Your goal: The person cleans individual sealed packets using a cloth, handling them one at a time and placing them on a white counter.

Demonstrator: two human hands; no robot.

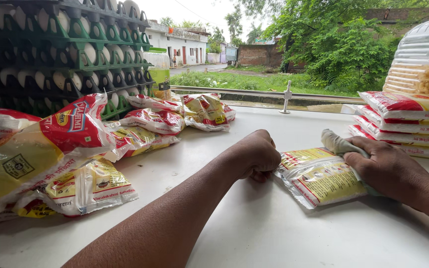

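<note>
Resting on the white counter [254, 228], 1 flat yellow packet [319, 178] lay near the counter's right edge, between both hands. Left hand [256, 156]: fingers curled under into a loose fist, knuckles up, touching the packet's left end; whether the tips pinched the packet could not be told. Right hand [388, 168]: fingers pressed together and laid flat over a grey cloth [338, 145], which sat on the packet's far right corner.

Other items recorded:
- 1 stack of flat red-and-white packets [408, 124] at the right edge, just behind the right hand.
- 1 clear plastic jar with a red lid [423, 54] standing behind that stack.
- 1 loose heap of red-and-yellow packets [75, 154] along the left edge, reaching toward the far middle.
- Green egg trays [65, 54], stacked and filled with white eggs, at the far left corner.
- 1 yellow-green container [161, 74] just beside the trays.
</note>
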